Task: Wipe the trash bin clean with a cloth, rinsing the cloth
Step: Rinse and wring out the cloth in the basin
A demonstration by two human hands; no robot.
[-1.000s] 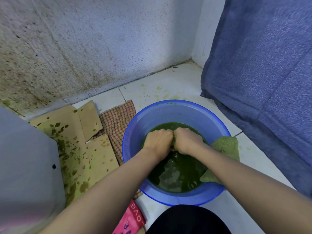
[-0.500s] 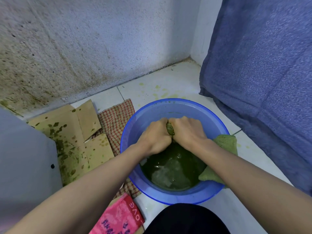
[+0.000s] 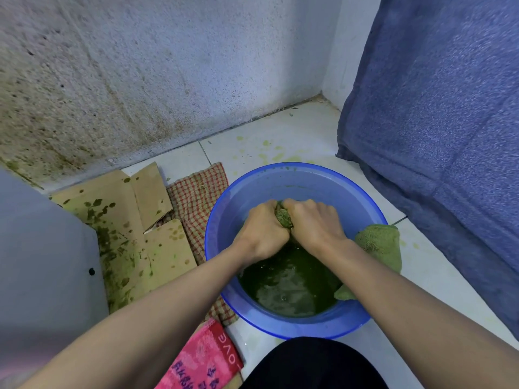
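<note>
Currently both hands are over the blue basin (image 3: 222,220), knuckles up, pressed side by side. The left hand (image 3: 264,231) and right hand (image 3: 314,223) each have the fingers curled tight round the same cloth (image 3: 283,217), a wet green wad visible only in the gap between the 2 fists. The cloth is held above the water (image 3: 289,287), not in it. The water is opaque dark green with a rippled surface.

A 2nd green cloth (image 3: 379,242) hangs over the basin's right rim, beneath the right forearm, with its lower corner inside the basin.

The basin stands on the white tiled floor (image 3: 280,130), near a room corner. To its left, a red-checked cloth (image 3: 196,192) lies partly under it, then flattened cardboard (image 3: 118,209) spattered green. A pink towel (image 3: 205,360) lies at the bottom edge.

The trash bin (image 3: 42,262) is grey, only partly in view at the far left, covering part of the cardboard and well apart from the hands. The wall (image 3: 112,80) is speckled brown-green. Blue fabric (image 3: 435,136) fills the right side.
</note>
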